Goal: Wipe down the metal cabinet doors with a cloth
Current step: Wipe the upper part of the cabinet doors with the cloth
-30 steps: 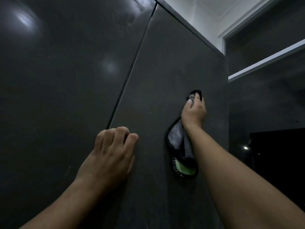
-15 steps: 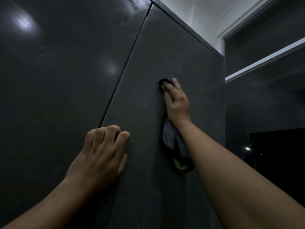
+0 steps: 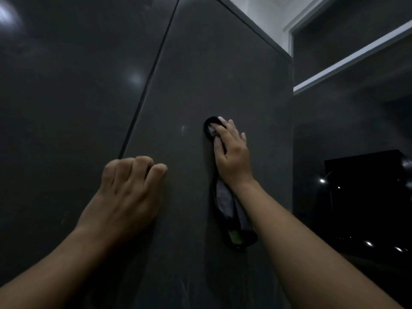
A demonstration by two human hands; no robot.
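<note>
Right door (image 3: 223, 74) is where we're working; the left door (image 3: 66, 108) past the seam (image 3: 153, 70) shows only glare spots and no contact. Main change: a second ago our right hand (image 3: 231, 157) was up near the door's right edge, half a second ago it had swept left to about mid-panel, and now it sits a bit lower in that middle band. So we read this as one cross stroke done and the next pass down starting. The hand lies flat, fingers straight and slightly spread, pressing the cloth (image 3: 225, 204) against the metal rather than pinching it. Our left hand (image 3: 127, 197) hasn't shifted: fingers curled under, knuckles on the right door just beside the lower end of the seam, nothing visible in it. It looks like a brace, though we can't tell if the fingertips hook the door edge. The cloth's bunched head shows under the fingertips; the rest hangs as a loose tail below the wrist, with a green patch at the bottom. That tail was fanned out to the left a second ago and now hangs narrow and straight, so it's dragging, not wiping. A small pale mark (image 3: 182, 128) sits left of the cloth, near but apart, untouched. Judgement: upper right strip covered, left strip and lower panel still to do, left door not started.
</note>
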